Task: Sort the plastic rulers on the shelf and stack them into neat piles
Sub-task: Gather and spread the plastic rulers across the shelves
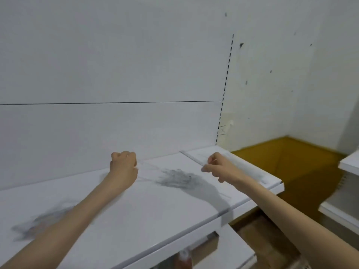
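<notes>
Over a white shelf (pixel 136 210), the left hand (pixel 123 165) is curled into a fist while the right hand (pixel 217 167) pinches a clear ruler (pixel 196 160), with blurred transparent rulers (pixel 175 178) fanned between them.

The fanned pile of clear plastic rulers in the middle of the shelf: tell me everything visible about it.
The fanned pile of clear plastic rulers lies flat on the white shelf board, mid-shelf between the two hands. The transparent strips overlap and spread untidily, and their dark markings blur into a grey smudge. The left hand is fisted at thin strips trailing from its left end. Motion blur hides any count.
</notes>
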